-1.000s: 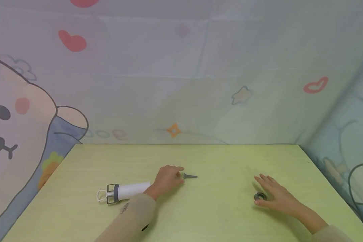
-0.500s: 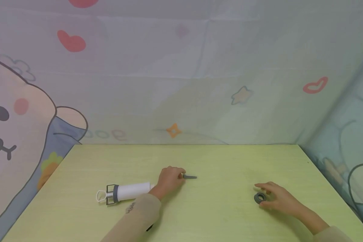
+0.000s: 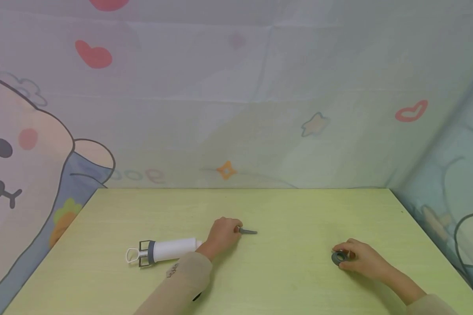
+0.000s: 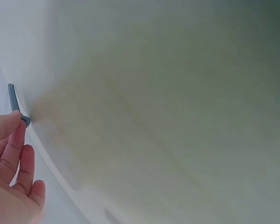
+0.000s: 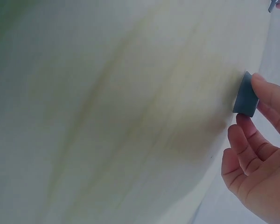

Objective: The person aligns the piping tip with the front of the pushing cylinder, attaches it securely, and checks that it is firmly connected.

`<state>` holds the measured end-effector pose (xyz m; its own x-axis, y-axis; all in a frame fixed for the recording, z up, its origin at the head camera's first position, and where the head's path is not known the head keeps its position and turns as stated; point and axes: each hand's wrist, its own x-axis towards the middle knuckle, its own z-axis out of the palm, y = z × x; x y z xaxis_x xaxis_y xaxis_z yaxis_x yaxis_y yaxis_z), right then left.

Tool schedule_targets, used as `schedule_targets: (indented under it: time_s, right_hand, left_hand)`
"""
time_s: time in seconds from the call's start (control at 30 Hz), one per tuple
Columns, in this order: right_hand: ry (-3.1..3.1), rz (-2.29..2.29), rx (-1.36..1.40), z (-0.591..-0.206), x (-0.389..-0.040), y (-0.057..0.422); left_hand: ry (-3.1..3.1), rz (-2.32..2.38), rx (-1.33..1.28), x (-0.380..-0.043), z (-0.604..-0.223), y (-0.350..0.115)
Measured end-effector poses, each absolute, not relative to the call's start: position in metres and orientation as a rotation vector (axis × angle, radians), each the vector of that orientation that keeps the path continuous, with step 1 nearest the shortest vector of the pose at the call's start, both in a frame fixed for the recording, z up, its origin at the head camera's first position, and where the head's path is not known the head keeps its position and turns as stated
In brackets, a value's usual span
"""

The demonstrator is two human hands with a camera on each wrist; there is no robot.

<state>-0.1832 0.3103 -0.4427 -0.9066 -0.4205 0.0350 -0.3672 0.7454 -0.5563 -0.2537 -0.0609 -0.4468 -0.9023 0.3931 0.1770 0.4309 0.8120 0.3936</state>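
Note:
My left hand (image 3: 222, 234) pinches the wide end of a small grey tapered nozzle (image 3: 249, 231) between thumb and index finger. In the left wrist view the nozzle (image 4: 13, 98) points away from the fingertips. At the right, my right hand (image 3: 360, 261) pinches a dark grey ring (image 3: 334, 261) by its side, low at the tabletop. Seen edge-on in the right wrist view, the ring (image 5: 246, 97) has a flared side, with thumb and fingers at it. A white tube (image 3: 174, 249) with a grey collar and a white loop handle lies left of my left hand, its front end partly behind the wrist.
The pale yellow-green table (image 3: 284, 280) ends at a cartoon-printed cloth (image 3: 260, 131) behind it. More printed cloth hangs along the right side. My left sleeve crosses the front of the table, near the white tube.
My left fingers have closed on the nozzle, which has tilted slightly. My right hand, spread beside the ring a second ago, has drawn its fingers in and now pinches it.

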Motion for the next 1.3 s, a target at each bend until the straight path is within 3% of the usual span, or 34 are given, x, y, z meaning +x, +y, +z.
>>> schedule_targets:
  time_s: [0.57, 1.3]
  right_hand:
    - [2.948, -0.916, -0.77, -0.429, -0.188, 0.302]
    - [2.861, -1.257, -0.763, -0.421, -0.191, 0.255]
  left_hand:
    - [-2.91, -0.776, -0.66, -0.247, -0.424, -0.064]
    - [-2.8, -0.931, -0.724, -0.223, -0.413, -0.065]
